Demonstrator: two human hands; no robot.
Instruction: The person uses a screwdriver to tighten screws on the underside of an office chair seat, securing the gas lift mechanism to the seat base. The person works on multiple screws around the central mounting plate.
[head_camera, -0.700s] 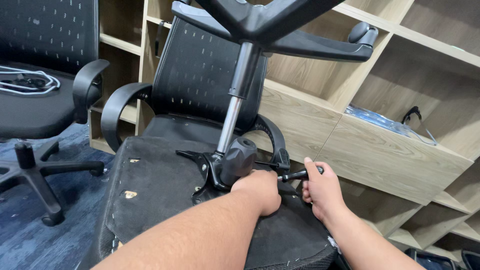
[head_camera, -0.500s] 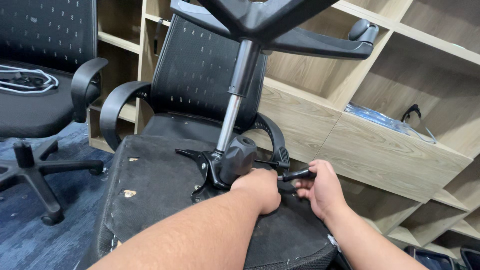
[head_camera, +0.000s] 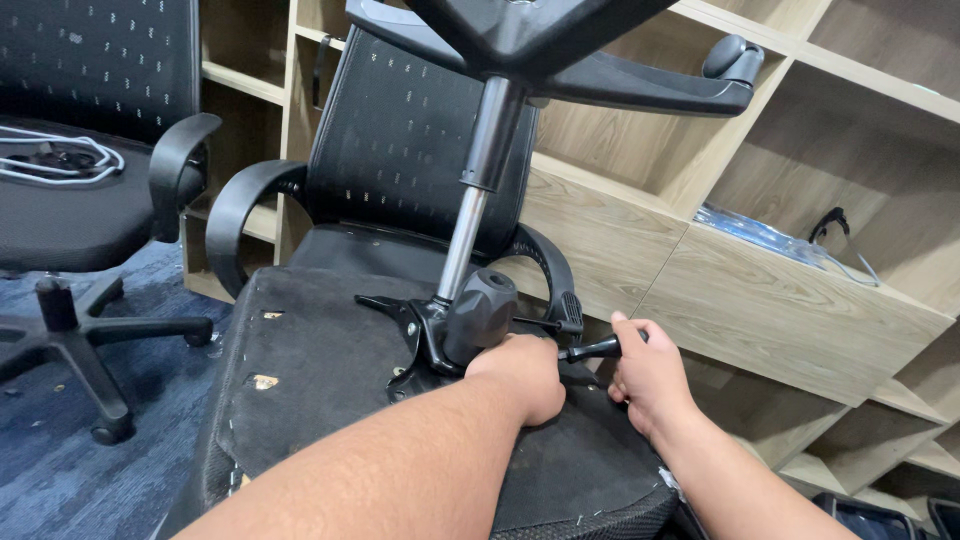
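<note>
My left hand (head_camera: 522, 372) sits against the knob (head_camera: 482, 312) at the middle of the upturned seat (head_camera: 320, 360); the gas column (head_camera: 470, 215) rises just behind it, with the base arms (head_camera: 600, 85) overhead. My right hand (head_camera: 650, 375) grips the lever (head_camera: 590, 350) near the seat's right edge, with the armrest (head_camera: 550, 275) just behind and the wooden shelf (head_camera: 780, 300) closing in on the right. The seat's left half lies bare up to its left edge.

Both hands reach forward, left (head_camera: 520, 372) fisted, right (head_camera: 648, 372) curled closed.
</note>
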